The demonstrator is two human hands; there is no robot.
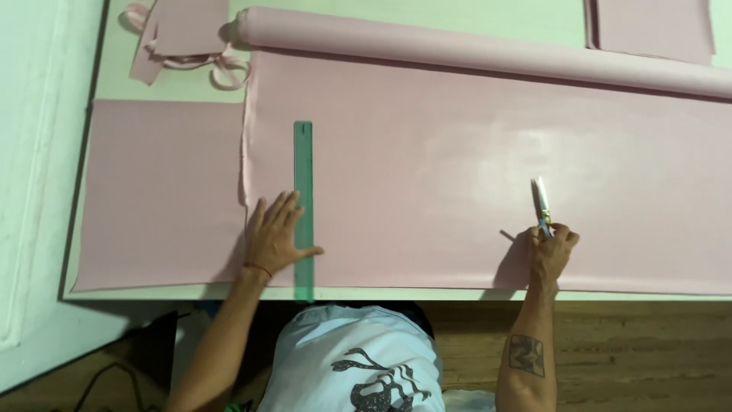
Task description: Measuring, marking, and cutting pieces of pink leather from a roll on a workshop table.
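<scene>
Pink sheet (473,175) lies unrolled flat over the white table (191,292), its far end wound on a roll (473,49) at the back edge. One head view looks straight down on it.

The left hand (276,238) lies flat, fingers spread, pressing the near end of a green ruler (303,206) onto the sheet; the thumb crosses the ruler's edge. That ruler runs from the near table edge away from the person, just beside the sheet's left cut edge. The right hand (550,252) is closed around a marker pen (542,204), whose tip points away from the body and stands off the ruler, well to its right, over the open middle of the sheet.

Judging by this, the step in hand is lining up the ruler for marking or ruling a line, with the line not begun. A next move would call for the pen to cross leftward to the ruler's edge while the left palm keeps it pinned.

To the left of the pressing hand lies a separate pink cut piece (164,191); beyond it, at the far corner, are pink scraps (183,38), and another pink piece (656,27) sits far right.
</scene>
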